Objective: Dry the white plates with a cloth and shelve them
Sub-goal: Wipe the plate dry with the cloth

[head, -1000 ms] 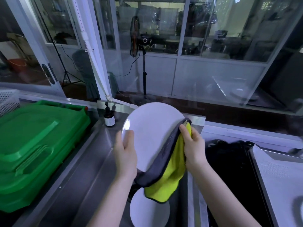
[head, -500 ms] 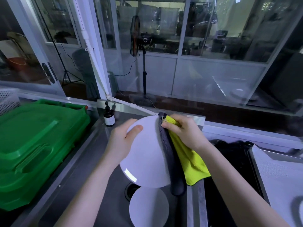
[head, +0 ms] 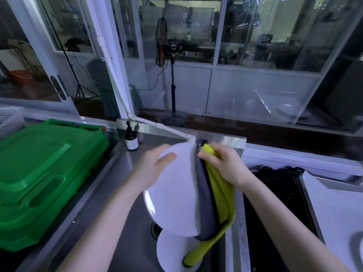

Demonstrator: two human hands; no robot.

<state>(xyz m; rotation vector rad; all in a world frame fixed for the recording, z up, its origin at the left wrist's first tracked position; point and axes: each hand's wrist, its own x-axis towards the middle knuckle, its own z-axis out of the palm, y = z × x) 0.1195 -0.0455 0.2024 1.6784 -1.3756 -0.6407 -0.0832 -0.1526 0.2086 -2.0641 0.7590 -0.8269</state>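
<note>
Since half a second ago, cloth point(head: 216, 195) hangs lower off the plate's right rim, tail over the second plate point(head: 170, 250) in the sink point(head: 135, 238). Left hand point(head: 151, 171) clamps white plate point(head: 174, 197) above the basin; right hand point(head: 225, 165) pinches cloth against its top edge. Bottle point(head: 131, 138) label unreadable, green bin point(head: 39, 173) at left.

White plate point(head: 172, 193) held tilted; cloth point(head: 218, 195) draped over it
</note>
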